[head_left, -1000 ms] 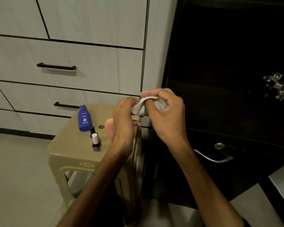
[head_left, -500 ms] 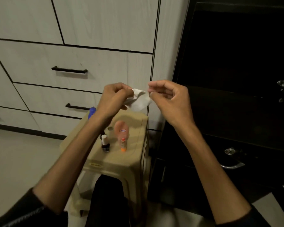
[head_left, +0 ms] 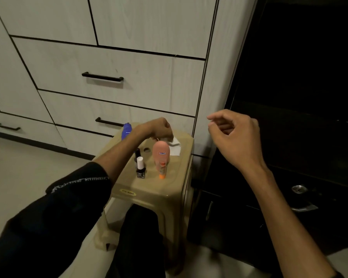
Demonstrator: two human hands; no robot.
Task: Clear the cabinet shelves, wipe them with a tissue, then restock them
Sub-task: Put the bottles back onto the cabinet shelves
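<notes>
The step in hand looks like setting the white folded paper tissue (head_left: 174, 146) down on the beige plastic stool (head_left: 169, 185), probably so that the bottles can go back on the shelves. To do it well, the tissue should lie flat at the far right corner of the seat, apart from the bottles, so nothing is knocked over when a bottle is lifted.

The tissue lies just right of centre in the frame, directly under the fingertips of the left hand (head_left: 159, 128), which curls down onto it; whether the fingers pinch it or only touch it I cannot tell. The right hand (head_left: 234, 135) hangs in the air right of centre, well apart from the tissue, loosely curled and holding nothing, before the dark open cabinet (head_left: 301, 81).

The peach plastic bottle (head_left: 161, 154) stands just in front of the tissue, the black nail polish bottle with white cap (head_left: 141, 169) to its left.
</notes>
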